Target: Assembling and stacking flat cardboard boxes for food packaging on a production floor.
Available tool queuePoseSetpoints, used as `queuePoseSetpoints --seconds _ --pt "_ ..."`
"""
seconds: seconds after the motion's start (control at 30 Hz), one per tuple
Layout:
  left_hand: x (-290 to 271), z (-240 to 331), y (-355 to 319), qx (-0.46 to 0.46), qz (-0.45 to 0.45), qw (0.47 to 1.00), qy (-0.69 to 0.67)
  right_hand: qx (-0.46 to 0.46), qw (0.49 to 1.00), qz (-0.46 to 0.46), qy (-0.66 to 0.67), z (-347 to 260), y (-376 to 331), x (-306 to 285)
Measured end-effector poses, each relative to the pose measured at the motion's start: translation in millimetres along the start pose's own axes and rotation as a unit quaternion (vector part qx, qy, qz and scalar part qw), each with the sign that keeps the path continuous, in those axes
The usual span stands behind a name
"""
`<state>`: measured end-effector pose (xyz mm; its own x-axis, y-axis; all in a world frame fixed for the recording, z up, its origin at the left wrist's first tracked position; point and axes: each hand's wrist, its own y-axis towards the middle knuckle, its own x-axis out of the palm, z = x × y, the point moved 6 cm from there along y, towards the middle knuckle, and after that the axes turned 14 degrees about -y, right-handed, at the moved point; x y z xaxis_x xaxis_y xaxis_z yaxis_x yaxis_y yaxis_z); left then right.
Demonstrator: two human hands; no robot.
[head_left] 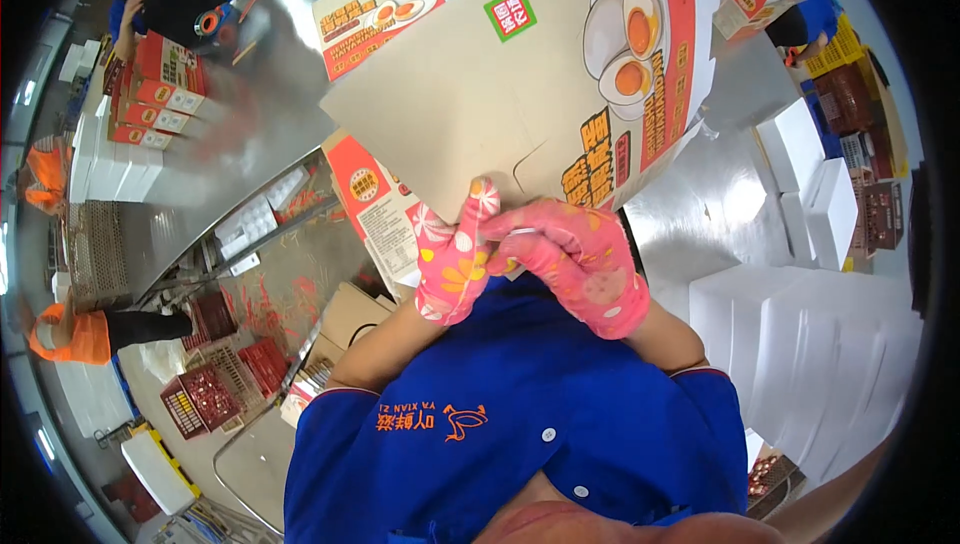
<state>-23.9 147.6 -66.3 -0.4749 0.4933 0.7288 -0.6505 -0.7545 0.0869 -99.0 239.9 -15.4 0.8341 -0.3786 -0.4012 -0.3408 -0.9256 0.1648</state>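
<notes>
I see both pink floral-gloved hands, left hand [452, 262] and right hand [578, 266], pinching 1 flat egg carton blank [520, 84] raised above the steel table [700, 204]; folding looks underway, so creasing its flaps likely follows.

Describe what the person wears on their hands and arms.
Both the left hand and the right hand wear pink fabric gloves printed with flowers and dots in white, yellow and orange. The forearms are bare. Short blue sleeves with thin orange trim end at the elbows.
</notes>
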Motion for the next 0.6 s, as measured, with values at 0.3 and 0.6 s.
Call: queuePoseSetpoints --seconds 0.3,0.6 --pt "-8 -1 7 0.058 0.108 0.977 0.177 0.084 0.983 -0.056 0.151 -4 -26 -6" --pt "27 23 -1 0.215 -0.060 0.910 0.348 0.127 0.974 -0.070 0.173 14 -21 -10"
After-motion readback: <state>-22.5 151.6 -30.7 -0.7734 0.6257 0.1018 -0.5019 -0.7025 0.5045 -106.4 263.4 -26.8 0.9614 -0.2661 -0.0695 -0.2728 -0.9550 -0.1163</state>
